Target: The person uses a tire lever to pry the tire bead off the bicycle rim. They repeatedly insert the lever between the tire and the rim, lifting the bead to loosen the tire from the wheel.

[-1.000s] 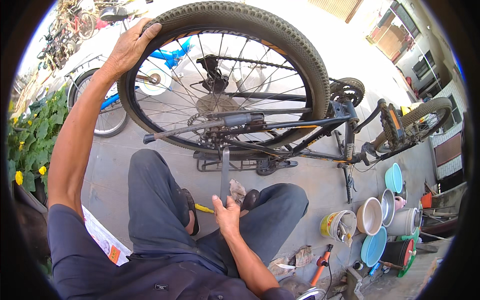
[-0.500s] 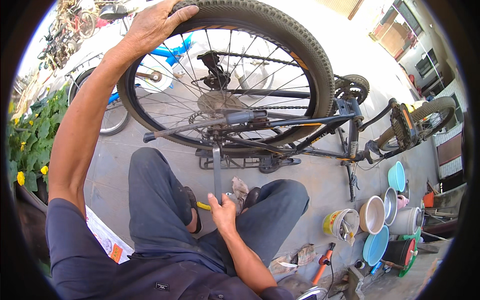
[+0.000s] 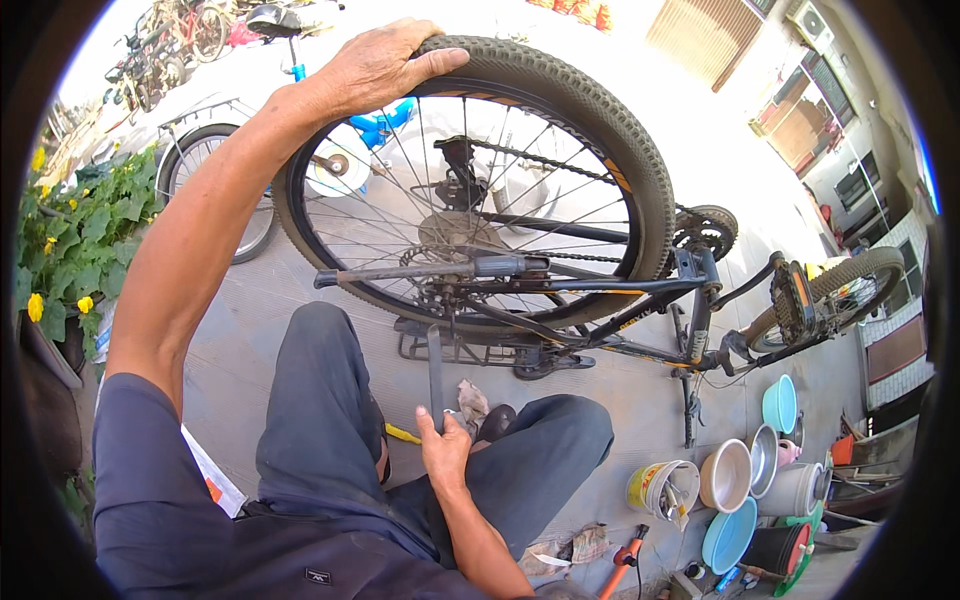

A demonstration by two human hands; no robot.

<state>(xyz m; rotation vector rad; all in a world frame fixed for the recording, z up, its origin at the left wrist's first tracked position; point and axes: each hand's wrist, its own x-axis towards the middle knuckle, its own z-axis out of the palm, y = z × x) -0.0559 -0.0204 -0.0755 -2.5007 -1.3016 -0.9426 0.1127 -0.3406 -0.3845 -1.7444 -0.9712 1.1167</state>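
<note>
Gripping the lower end of a long flat grey metal wrench (image 3: pixel 436 368), the fingers of the right hand (image 3: pixel 443 450) are being kept curled tight around the handle. The fingers of the left hand (image 3: pixel 375 68) are being laid over the knobby black rubber tyre of the rear wheel (image 3: pixel 600 130), slightly spread, with the thumb pressed on the tread, so the wheel is being steadied from above.

The wrench is being held almost upright: its long axis is running from the right hand, low between the knees, up toward the hub (image 3: pixel 447 290) at the wheel's centre, and its working end is pointing up and away from the person. Whether its head is seated on the axle nut cannot be told, because the spokes and frame tubes are crossing there.

The black-framed bicycle (image 3: pixel 690 300) is being kept upside down on the pale paved ground (image 3: pixel 240 310). The wheel is sitting in the frame with the chain (image 3: pixel 540 165) on its sprockets, so the hub work appears to be underway rather than finished; how tight the nut is cannot be judged.
</note>
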